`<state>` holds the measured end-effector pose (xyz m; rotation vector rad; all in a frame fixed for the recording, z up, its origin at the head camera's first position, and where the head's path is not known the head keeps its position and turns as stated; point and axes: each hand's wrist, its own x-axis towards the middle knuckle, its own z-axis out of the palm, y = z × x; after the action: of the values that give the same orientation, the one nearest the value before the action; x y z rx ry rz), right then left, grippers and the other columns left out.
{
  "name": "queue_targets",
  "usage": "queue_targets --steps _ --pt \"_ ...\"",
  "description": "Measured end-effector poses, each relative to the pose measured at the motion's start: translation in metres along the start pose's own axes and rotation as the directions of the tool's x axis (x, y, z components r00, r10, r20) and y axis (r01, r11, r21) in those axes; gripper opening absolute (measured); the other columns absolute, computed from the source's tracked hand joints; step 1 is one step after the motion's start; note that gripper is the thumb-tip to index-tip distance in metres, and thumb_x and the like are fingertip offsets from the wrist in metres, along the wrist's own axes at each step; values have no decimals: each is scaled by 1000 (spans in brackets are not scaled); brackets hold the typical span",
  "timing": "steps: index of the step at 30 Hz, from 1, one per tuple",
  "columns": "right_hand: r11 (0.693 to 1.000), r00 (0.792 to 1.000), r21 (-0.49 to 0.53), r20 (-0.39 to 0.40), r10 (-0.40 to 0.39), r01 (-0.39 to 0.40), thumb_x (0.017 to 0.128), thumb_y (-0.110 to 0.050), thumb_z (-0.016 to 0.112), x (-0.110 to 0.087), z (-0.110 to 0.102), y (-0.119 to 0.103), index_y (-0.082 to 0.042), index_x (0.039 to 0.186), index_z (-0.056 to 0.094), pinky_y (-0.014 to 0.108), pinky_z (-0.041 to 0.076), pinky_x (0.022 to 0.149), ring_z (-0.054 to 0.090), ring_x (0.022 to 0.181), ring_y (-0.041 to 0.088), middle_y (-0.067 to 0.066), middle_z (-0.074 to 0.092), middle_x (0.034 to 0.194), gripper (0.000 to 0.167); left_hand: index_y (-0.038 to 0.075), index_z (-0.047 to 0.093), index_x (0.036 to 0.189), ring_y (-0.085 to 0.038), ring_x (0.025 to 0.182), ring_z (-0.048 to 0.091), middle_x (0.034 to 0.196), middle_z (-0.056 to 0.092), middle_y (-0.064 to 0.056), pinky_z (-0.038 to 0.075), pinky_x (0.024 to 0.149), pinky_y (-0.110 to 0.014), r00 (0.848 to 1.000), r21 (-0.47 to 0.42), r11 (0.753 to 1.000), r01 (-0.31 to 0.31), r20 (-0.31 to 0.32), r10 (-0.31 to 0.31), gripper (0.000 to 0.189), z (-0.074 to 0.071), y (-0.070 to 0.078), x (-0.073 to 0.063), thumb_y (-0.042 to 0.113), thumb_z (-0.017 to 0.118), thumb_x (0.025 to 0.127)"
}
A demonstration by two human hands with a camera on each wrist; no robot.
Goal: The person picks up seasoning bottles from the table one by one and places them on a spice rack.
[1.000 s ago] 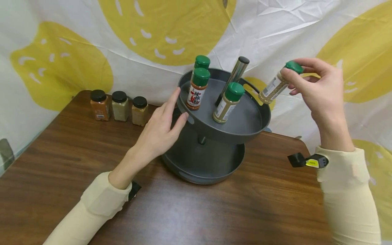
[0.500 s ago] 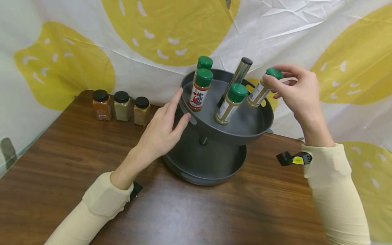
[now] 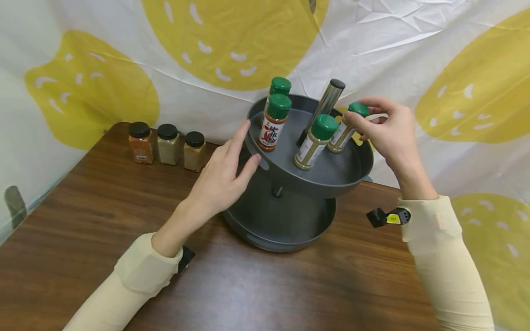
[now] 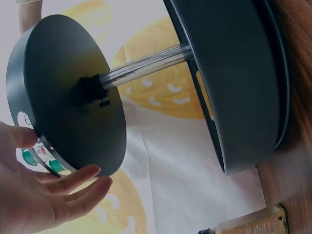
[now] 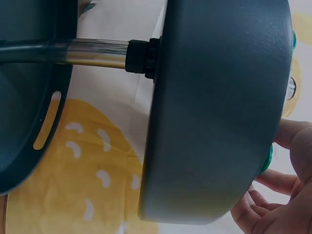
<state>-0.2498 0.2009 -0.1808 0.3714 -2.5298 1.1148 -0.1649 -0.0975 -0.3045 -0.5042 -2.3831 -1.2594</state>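
My right hand [image 3: 393, 133] pinches the green cap of a spice jar [image 3: 340, 137], its base down inside the upper tray [image 3: 290, 124] of a dark two-tier rack. In the right wrist view only a bit of that green cap [image 5: 266, 160] shows past the tray wall. My left hand [image 3: 219, 179] lies along the tray's left rim with fingers extended. From the left wrist, fingers [image 4: 73, 183] spread at the tray's edge. Beside the held jar stands another green-capped jar [image 3: 310, 147]. A red chili powder jar [image 3: 272, 131] and a green-capped jar [image 3: 280, 85] behind it stand at the tray's left.
A metal post [image 3: 329, 99] with a black tip rises from the upper tray. Below is the lower tray [image 3: 285, 230], on a brown wooden table [image 3: 232, 294]. Three black-capped jars, orange [image 3: 141, 147], pale green [image 3: 168, 149] and tan [image 3: 194, 156], stand at the back left, before a lemon-print cloth.
My right hand has carried the spice jar leftward and down from beyond the right rim into the upper tray, next to the other jar. The left hand keeps its place at the rim.
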Motion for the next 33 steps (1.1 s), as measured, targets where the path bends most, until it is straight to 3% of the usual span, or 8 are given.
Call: queue_targets --steps 15,24,33 --pt "1000 1000 21 -4 15 -15 88 -27 79 -5 7 0 -6 121 68 19 53 56 62 61 4 2 54 105 40 17 18 163 -34 142 39 159 37 -12 32 115 -52 1000 -2 1000 1 -1 -1 70 -1 0 0 35 52 105" --pt "999 999 1 -6 44 -44 87 -32 80 -9 4 1 -9 130 64 19 54 57 62 64 4 3 54 114 51 19 17 164 -33 144 36 161 34 -10 31 116 -52 1000 -10 1000 19 9 -19 70 0 1 -1 37 52 105" --pt "998 998 28 -15 53 -53 86 -31 81 -13 0 -1 -9 133 63 20 54 55 63 63 4 2 56 113 55 19 18 163 -36 143 38 158 37 -16 31 115 -54 1000 -13 1000 28 0 -28 71 -2 2 -1 37 53 104"
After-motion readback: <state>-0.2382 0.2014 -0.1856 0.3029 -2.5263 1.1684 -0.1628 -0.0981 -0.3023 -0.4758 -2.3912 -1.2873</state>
